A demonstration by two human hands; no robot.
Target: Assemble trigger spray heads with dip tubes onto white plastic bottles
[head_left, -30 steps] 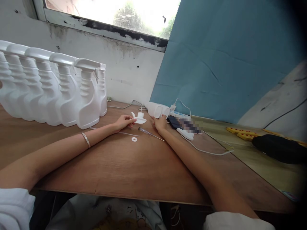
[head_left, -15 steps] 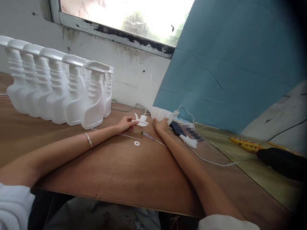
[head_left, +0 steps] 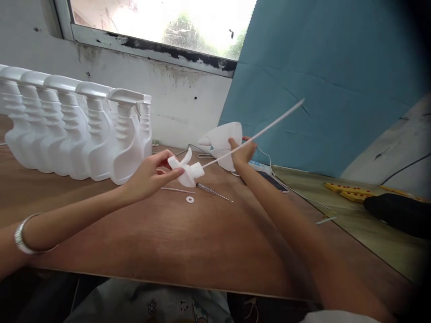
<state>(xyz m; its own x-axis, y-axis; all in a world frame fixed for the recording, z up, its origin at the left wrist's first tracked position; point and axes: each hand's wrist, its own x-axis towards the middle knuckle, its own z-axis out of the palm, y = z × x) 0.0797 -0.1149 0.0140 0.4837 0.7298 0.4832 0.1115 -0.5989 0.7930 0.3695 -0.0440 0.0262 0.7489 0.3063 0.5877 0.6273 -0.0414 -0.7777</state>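
My left hand (head_left: 150, 176) pinches a white trigger spray head (head_left: 189, 172) between thumb and fingers. A long thin dip tube (head_left: 269, 127) runs from its collar up to the right, passing in front of my other hand. My right hand (head_left: 245, 151) is closed around a white spray bottle (head_left: 225, 136), tilted and lifted off the table; some of its fingers are hidden behind it. On the tabletop below lie a small screwdriver (head_left: 214, 192), a white ring washer (head_left: 190, 199) and a thin rod (head_left: 178, 190).
A row of several white spray bottles with trigger heads (head_left: 96, 130) stands at the left by the wall. A phone (head_left: 274, 180) and white cables lie at the right. Further right are yellow pieces (head_left: 348, 190) and a black object (head_left: 399, 214). A blue cloth (head_left: 313, 80) hangs behind.
My left hand has raised the spray head and brought it nearer, its tube now slanting right. My right hand has lifted the bottle from the table and tilted it.
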